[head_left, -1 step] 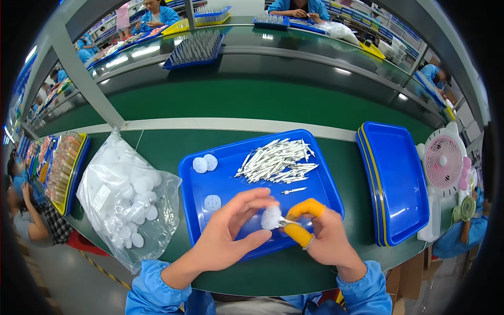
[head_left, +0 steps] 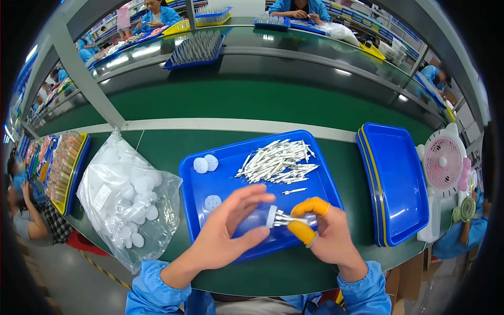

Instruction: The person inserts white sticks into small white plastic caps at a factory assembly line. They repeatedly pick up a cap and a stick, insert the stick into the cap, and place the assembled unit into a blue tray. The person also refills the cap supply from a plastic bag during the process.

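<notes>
Over the front of a blue tray [head_left: 328,181], my right hand [head_left: 332,231] wears yellow finger covers on thumb and forefinger. It pinches several thin white-and-metal sticks [head_left: 283,218], whose left ends meet a white perforated disc [head_left: 271,216], seen edge-on. A see-through shape shows around them; I cannot make out what it is. My left hand [head_left: 223,223] is open beside the disc, fingers and thumb apart; whether the thumb touches the disc I cannot tell. Farther back in the tray lies a pile of similar sticks [head_left: 275,160]. More white discs [head_left: 212,202] rest at its left side.
Left of the tray, a clear bag [head_left: 123,199] holds white discs. Stacked blue and yellow trays [head_left: 401,184] stand at right, beside a pink-and-white fan [head_left: 443,160]. A filled tray [head_left: 63,168] sits far left. Beyond the green table, a grey frame post [head_left: 86,79] rises; co-workers sit farther back.
The white disc has turned from showing its face to edge-on, and the sticks behind it are more exposed. My right hand has turned slightly; my left hand has barely moved.
</notes>
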Demonstrator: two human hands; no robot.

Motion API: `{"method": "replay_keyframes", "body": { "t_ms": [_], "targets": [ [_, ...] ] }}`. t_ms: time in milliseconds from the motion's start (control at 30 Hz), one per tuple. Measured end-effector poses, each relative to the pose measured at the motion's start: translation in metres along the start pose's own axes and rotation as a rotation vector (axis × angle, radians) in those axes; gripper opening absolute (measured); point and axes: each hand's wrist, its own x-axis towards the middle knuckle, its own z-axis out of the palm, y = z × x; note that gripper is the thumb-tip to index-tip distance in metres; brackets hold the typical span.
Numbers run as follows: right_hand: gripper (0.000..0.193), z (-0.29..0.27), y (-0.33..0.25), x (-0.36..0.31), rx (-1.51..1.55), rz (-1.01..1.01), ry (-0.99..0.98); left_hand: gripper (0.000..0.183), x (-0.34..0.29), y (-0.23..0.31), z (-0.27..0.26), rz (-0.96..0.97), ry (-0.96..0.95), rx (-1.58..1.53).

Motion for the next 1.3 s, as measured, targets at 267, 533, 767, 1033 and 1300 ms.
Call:
{"method": "replay_keyframes", "body": {
  "t_ms": [267,533,767,1033,1300],
  "targets": [
    [0.020,0.001,0.014,0.009,-0.588,-0.225,-0.060,0.036,0.003,0.008,-0.038,0.053,0.363,1.119],
    [0.024,-0.006,0.023,0.010,-0.528,-0.131,-0.081,0.032,-0.001,0.012,-0.031,-0.142,0.227,1.260],
    [0.017,-0.068,-0.032,0.004,-0.481,-0.126,0.018,0.029,0.006,0.014,-0.024,-0.198,0.268,1.124],
    [0.021,-0.292,0.019,0.063,-0.997,-0.001,0.678,0.026,0.010,0.005,-0.015,-0.125,0.292,0.951],
    [0.027,-0.370,0.076,0.106,-1.132,0.164,0.768,0.023,0.011,-0.001,-0.016,-0.122,0.283,0.928]
  ]
}}
